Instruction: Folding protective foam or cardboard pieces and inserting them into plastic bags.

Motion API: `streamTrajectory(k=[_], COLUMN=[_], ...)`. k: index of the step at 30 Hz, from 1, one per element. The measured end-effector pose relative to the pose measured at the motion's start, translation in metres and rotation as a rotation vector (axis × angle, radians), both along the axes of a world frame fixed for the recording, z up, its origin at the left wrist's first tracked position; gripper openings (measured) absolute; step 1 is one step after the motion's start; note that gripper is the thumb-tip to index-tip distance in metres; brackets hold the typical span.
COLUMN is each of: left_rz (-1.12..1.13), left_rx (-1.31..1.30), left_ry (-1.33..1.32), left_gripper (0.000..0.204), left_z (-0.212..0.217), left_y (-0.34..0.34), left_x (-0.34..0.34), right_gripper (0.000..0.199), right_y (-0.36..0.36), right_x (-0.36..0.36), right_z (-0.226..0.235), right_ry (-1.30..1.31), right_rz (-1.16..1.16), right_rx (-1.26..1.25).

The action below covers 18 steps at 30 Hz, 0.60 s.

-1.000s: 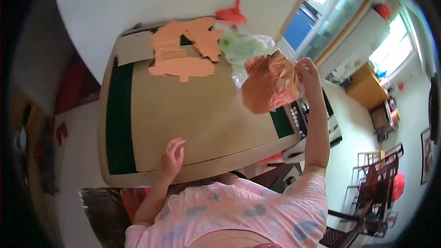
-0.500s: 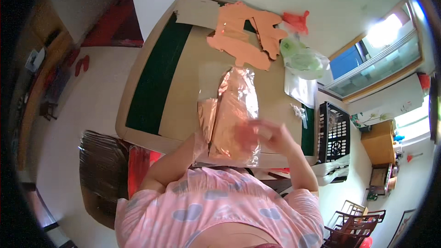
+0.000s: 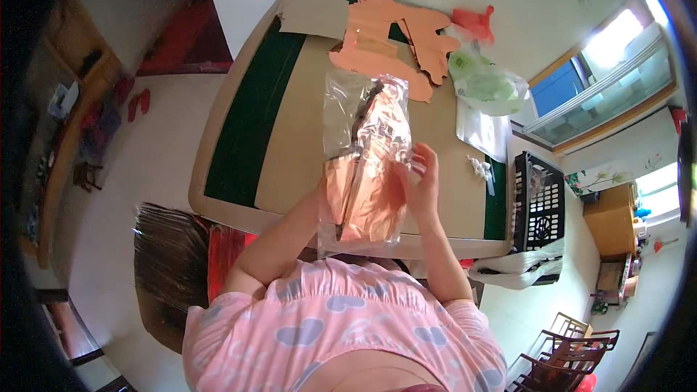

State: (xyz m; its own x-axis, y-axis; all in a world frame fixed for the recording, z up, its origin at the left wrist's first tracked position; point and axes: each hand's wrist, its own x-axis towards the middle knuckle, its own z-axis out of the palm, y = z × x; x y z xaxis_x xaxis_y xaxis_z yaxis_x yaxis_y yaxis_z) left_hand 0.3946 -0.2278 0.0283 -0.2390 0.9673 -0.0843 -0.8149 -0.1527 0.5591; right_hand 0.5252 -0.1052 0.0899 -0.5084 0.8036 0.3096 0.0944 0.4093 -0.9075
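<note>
A person in a pink top with pale hearts stands at the near edge of a big table (image 3: 290, 174). The table top is tan with dark green strips down two sides.

Both hands are up in front of the chest, and between them is a clear plastic bag (image 3: 363, 167). Inside the bag I can see flat orange pieces, like cut shapes of foam or card. The bag stands tall, with its top end pointing away over the table and its bottom end near the table's edge.

The right hand (image 3: 421, 181) is on the right side of the bag. Its fingers are bent and pressed on the plastic, so it has hold of the bag there. The left hand is hidden behind the bag. I can only see the left arm going up to it, so I cannot tell how that hand grips. I think it props the bag from behind, because the bag stays up and flat.

Far across the table lie more orange cut shapes (image 3: 392, 51), spread out in a pile, touching one another. A plain brown card sheet (image 3: 314, 14) lies just beside them. Near the far right corner sits a green and white plastic bag (image 3: 486, 87), and a small red thing (image 3: 472, 22) is past it. A black basket (image 3: 541, 203) stands off the table's right side.
</note>
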Motion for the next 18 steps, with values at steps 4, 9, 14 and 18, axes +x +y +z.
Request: streamTrajectory(k=[4, 9, 14, 18], left_rz=[-0.055, -0.128, -0.144, -0.109], left_rx=[-0.025, -0.052, -0.096, -0.088], left_ry=[0.007, 0.005, -0.129, -0.005], left_gripper=[0.064, 0.067, 0.066, 0.066], left_z=[-0.016, -0.032, -0.027, -0.029], left_y=[0.001, 0.014, -0.005, -0.010], left_x=[-0.005, -0.006, -0.021, -0.025], right_gripper=[0.029, 0.013, 0.020, 0.022], right_y=[0.007, 0.027, 0.061, 0.097], right_x=[-0.010, -0.021, -0.028, -0.042], right_z=[0.009, -0.026, -0.026, 0.016], right_ry=[-0.199, -0.319, -0.074, -0.038], right_rz=[-0.108, 0.001, -0.146, 0.254], right_rx=[0.291, 0.109, 0.322, -0.150])
